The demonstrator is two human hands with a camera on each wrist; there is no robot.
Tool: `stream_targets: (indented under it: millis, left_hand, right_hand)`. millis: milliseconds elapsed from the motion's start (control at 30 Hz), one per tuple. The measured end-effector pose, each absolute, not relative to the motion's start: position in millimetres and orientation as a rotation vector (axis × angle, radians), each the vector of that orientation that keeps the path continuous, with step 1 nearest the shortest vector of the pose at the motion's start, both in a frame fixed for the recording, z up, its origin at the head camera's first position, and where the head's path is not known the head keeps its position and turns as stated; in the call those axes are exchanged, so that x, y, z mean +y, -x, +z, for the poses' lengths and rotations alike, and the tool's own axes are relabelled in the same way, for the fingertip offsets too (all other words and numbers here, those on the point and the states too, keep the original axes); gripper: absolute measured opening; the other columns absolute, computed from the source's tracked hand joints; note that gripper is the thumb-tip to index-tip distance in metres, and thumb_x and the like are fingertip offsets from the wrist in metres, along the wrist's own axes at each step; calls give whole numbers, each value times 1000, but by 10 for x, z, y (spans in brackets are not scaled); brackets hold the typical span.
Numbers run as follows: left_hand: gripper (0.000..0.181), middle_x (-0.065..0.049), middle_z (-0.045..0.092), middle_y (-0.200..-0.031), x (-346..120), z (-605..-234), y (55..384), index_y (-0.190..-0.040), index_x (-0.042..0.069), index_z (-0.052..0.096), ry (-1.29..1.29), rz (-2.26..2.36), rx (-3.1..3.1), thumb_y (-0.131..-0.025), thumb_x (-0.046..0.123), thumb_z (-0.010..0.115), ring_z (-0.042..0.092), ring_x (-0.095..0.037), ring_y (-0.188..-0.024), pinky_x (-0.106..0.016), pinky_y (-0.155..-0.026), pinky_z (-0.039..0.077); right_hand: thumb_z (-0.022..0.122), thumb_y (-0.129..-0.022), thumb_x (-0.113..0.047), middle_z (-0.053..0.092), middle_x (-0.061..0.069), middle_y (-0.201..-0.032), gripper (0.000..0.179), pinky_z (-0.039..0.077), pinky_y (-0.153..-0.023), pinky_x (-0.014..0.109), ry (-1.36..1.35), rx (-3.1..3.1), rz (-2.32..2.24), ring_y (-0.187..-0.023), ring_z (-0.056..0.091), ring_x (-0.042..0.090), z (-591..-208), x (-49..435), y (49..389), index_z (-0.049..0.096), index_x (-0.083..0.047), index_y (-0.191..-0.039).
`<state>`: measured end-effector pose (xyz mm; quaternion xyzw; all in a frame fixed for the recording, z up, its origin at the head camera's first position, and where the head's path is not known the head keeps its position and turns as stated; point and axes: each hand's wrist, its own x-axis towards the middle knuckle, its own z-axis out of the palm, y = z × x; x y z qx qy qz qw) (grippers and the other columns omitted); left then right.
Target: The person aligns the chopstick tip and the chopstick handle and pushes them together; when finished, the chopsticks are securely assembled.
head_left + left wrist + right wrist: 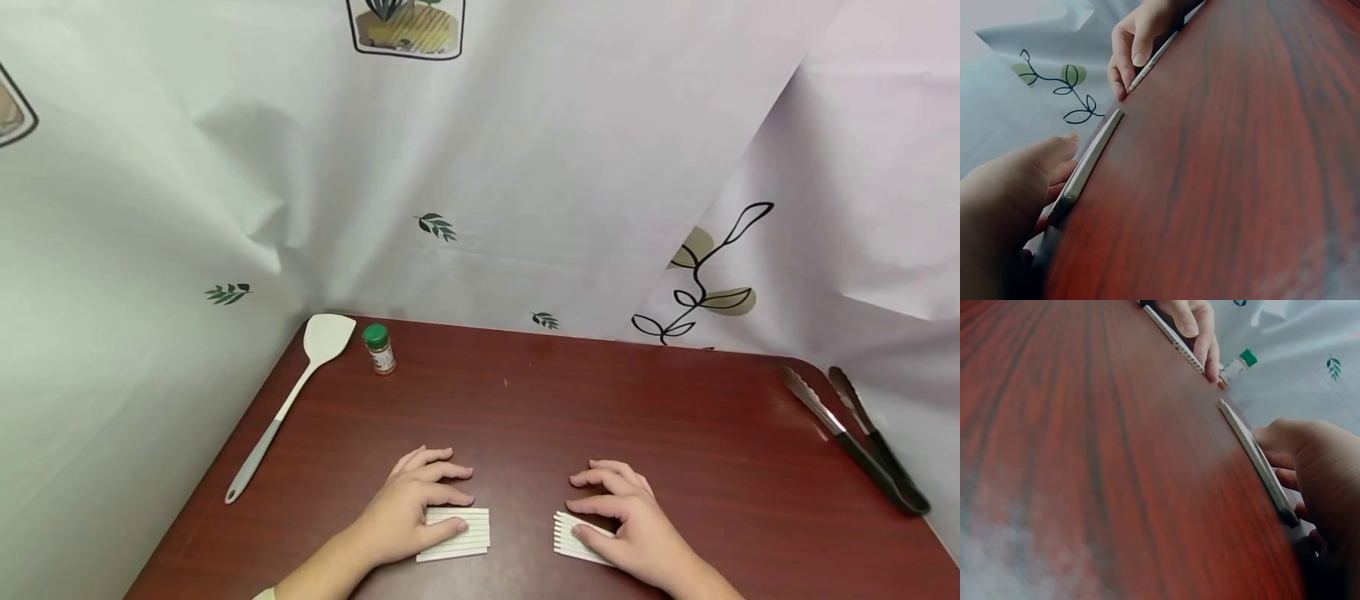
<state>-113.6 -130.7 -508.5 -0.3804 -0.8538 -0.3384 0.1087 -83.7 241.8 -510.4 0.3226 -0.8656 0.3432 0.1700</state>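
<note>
Left hand (408, 510) and right hand (636, 523) loosely spread, gripping nothing; left sticks (474, 540) and right sticks (564, 538) lie under the thumbs, roughly end-on to each other.

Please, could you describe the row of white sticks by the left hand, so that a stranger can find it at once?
On the dark red table, find the person's left hand, low in the head view. Partly covered by it lies a flat row of thin white sticks. A similar second row lies by the right hand; this one is nearer the white spatula.
</note>
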Motion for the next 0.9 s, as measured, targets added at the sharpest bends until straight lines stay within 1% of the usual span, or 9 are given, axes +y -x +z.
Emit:
stream_targets:
  millis: [200,367,600,900]
  left_hand:
    - [21,12,71,-131,-1319,-5085,1129,-104,31,85,1144,-969,-2499,-84,36,90,58,-31,-135,-69,-111,35]
    - [21,12,71,-131,-1310,-5093,1122,-103,31,86,1156,-956,-2477,-82,32,91,59,-30,-134,-68,-111,36]
    - [21,11,73,-126,-1281,-5093,1095,-97,30,86,1102,-977,-2467,-79,23,93,62,-30,-130,-68,-110,38]
    - [21,13,74,-121,-1220,-5041,1054,-85,31,82,939,-1120,-2562,-76,18,95,63,-30,-130,-64,-114,37]
  right_hand:
    - [96,-73,-17,70,-8,-128,40,23,-110,37,-963,-2481,960,-130,55,33,-5113,2428,836,83,-35,-107]
    - [95,-73,-15,69,-9,-129,41,24,-108,42,-983,-2486,951,-130,54,32,-5122,2427,824,83,-36,-106]
    - [96,-72,-17,71,-14,-124,40,25,-106,39,-907,-2499,998,-129,57,29,-5114,2387,821,82,-43,-99]
    - [96,-73,-15,72,-15,-119,41,24,-105,36,-863,-2481,1032,-124,59,29,-5086,2351,832,77,-45,-94]
